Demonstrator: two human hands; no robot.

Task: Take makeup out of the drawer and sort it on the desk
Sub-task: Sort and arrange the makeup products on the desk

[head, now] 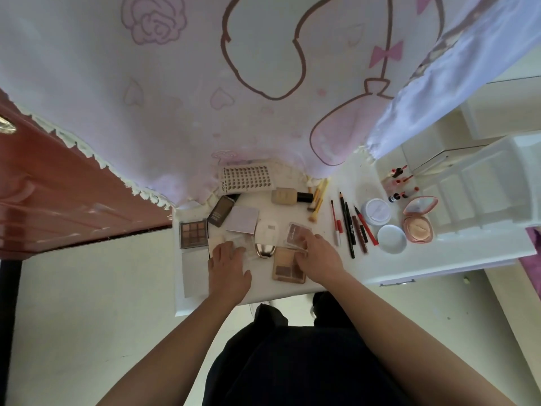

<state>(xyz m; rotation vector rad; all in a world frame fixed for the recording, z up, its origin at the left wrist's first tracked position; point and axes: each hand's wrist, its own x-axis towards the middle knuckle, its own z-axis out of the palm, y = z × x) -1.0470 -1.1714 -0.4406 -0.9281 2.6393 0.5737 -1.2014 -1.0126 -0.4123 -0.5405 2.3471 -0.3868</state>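
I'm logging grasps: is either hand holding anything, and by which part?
The right hand pinches the clear-cased blush palette by its near right corner. The left hand rests flat on a clear packet, gripping nothing.

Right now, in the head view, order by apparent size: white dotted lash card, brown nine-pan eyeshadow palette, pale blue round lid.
White dotted lash card
Then brown nine-pan eyeshadow palette and pale blue round lid, too alike to rank

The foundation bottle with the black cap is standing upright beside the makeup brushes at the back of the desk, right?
Not quite: the head view shows the foundation bottle lying on its side, not upright. It is beside the makeup brushes at the back of the desk.
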